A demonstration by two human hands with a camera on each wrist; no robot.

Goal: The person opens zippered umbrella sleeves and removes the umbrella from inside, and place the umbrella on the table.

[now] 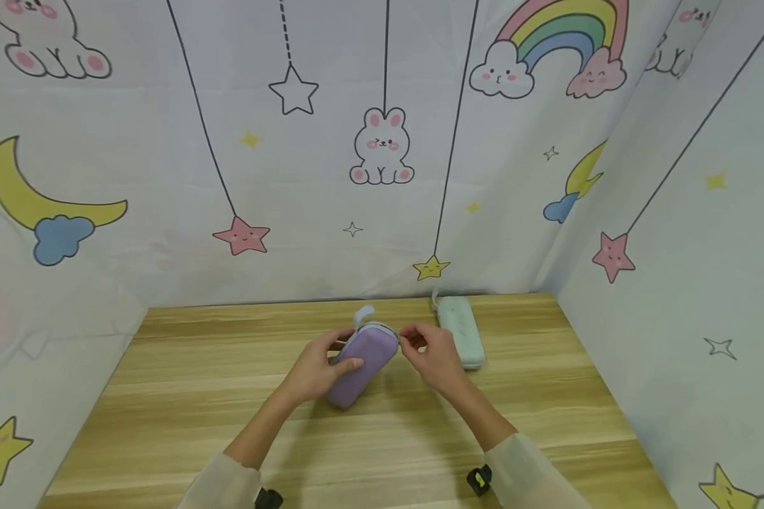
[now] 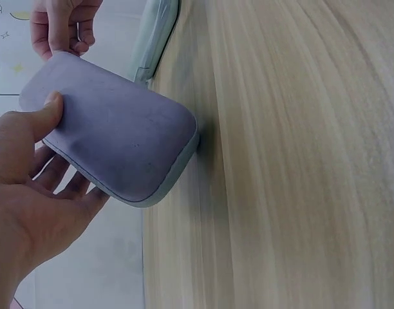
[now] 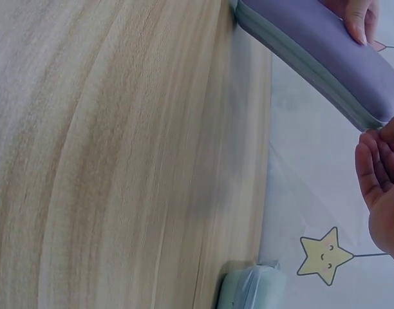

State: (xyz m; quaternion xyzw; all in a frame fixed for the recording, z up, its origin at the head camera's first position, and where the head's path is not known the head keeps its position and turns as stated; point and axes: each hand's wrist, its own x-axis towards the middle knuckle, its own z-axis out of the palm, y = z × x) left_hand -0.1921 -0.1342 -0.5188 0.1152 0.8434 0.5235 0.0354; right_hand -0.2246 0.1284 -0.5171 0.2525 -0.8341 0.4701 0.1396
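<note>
A purple zippered case [image 1: 368,357] with a pale zipper band and a light strap loop [image 1: 363,314] is held tilted over the table. My left hand [image 1: 318,367] grips it from the left, the thumb lying across its purple face and the fingers behind, as the left wrist view also shows. At the upper right corner of the case, my right hand [image 1: 434,353] pinches something small by the zipper band; the fingertips hide it. In the right wrist view the case [image 3: 326,51] has its zipper side turned toward the camera.
A mint green case [image 1: 461,332] lies on the wooden table [image 1: 216,396] just beyond my right hand, near the back edge. White curtains [image 1: 331,162] printed with stars, moons and rabbits enclose the back and sides.
</note>
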